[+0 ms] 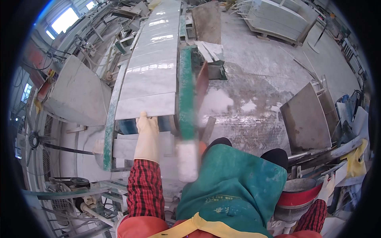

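Note:
My left hand, in a pale rubber glove, grips the near edge of a polished white-grey marble slab. The slab lies at the near end of a long row of similar slabs running away between two green rails. My right hand, in a matching glove, is far to the right, beside a red-rimmed bucket. Its fingers look closed at the edge of a thin pale piece, too small to make out. Below the slab row are more pale slabs, partly hidden by my left arm.
A green rail with a whitish end block stands beside my green apron. Brown boards lean at the right, near a yellow cloth. A fan stands at the left. Wet, whitish patches mark the floor.

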Motion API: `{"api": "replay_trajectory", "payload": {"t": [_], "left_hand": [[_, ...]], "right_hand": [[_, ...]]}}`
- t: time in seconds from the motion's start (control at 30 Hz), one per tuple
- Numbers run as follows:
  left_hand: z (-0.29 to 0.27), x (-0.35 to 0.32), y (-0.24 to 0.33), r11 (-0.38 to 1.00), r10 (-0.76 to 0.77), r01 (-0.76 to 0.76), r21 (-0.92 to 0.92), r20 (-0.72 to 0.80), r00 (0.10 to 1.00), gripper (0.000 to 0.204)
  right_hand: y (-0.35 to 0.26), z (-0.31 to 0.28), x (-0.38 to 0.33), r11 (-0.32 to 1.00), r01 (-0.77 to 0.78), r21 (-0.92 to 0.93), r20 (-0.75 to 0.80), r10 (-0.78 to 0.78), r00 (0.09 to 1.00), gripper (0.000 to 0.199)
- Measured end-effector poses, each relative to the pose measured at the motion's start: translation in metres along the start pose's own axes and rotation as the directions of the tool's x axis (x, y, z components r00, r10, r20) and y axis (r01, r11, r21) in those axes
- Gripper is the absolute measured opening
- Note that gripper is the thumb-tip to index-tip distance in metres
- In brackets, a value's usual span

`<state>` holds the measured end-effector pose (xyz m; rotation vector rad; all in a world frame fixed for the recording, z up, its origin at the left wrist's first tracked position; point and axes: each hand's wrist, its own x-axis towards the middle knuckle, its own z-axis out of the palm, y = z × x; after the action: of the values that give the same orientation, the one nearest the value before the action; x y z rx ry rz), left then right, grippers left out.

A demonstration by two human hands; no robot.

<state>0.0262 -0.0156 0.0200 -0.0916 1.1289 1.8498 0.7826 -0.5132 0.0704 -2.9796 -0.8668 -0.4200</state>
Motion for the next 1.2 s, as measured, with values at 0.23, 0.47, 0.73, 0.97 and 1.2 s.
{"api": "replay_trajectory", "payload": {"t": [0.23,0.47,0.73,0.97,1.2], "left_hand": [[-0.011,0.029,0.001,0.947,-0.094,0.064,0.314,0.08,0.992,0.032],[-0.005,0.023,-0.007,0.985,-0.049,0.037,0.17,0.069,0.996,0.034],[0.009,0.009,0.009,0.95,-0.09,0.097,0.296,-0.037,0.995,0.04],[0.019,0.01,0.008,0.93,-0.08,0.093,0.356,-0.051,0.995,0.044],[-0.017,0.063,0.002,0.992,-0.07,0.059,0.11,0.098,0.993,0.045]], "right_hand": [[0.005,0.033,-0.025,0.999,-0.034,0.026,-0.049,0.035,0.998,0.059],[0.003,0.038,-0.031,0.992,-0.1,0.077,-0.01,0.101,0.995,0.06],[-0.007,0.032,-0.028,0.989,-0.135,0.06,0.016,0.134,0.991,0.059],[-0.007,0.033,-0.038,0.981,-0.191,0.027,0.025,0.191,0.981,0.056],[-0.028,0.024,-0.041,0.977,-0.205,0.061,0.052,0.202,0.978,0.056]]}}
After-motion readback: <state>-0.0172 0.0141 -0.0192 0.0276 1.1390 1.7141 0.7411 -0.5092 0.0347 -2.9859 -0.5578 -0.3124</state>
